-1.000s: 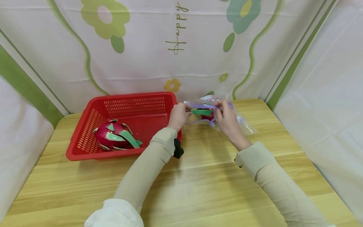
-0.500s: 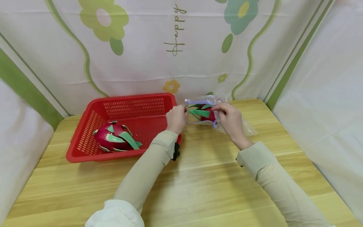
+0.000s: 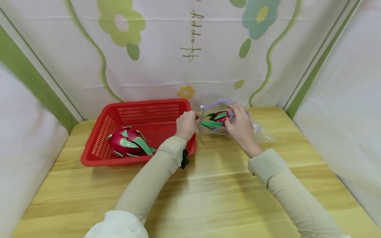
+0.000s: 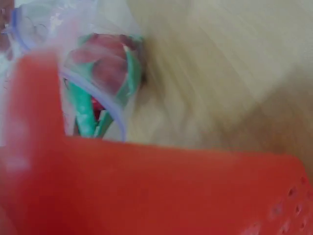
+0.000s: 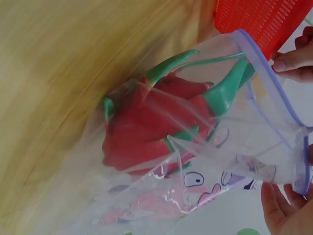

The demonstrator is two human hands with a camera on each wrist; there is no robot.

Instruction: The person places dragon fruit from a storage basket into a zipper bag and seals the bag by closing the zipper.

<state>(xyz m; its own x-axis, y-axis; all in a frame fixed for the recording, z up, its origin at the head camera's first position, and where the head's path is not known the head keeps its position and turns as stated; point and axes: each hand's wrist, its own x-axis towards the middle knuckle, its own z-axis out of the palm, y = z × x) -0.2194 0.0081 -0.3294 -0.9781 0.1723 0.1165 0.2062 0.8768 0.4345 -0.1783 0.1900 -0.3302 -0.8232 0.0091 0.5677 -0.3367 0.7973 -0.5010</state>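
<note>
My left hand [image 3: 187,125] pinches the mouth edge of a clear zip bag [image 5: 146,196] at the red basket's right end. On the other side, my right hand [image 3: 241,127] has thumb and fingers curled at the same mouth, holding its purple zip edge [image 5: 281,93]. Inside the bag lies a red dragon fruit [image 5: 156,127] with green leaf tips pointing toward the opening. The bag's mouth is spread apart between the hands. In the left wrist view, this fruit [image 4: 107,68] shows through the plastic past the basket wall.
The red perforated basket [image 3: 166,129] stands left of the bag, holding a second dragon fruit [image 3: 126,142]. Both rest on a wood-grain table [image 3: 208,191]. A white printed cloth [image 3: 160,49] hangs behind, with more white cloth at both sides.
My right hand has shifted along the bag's edge, and the mouth has spread wider, showing more of the fruit. My left hand stays at the left edge. The head view has shifted slightly.
</note>
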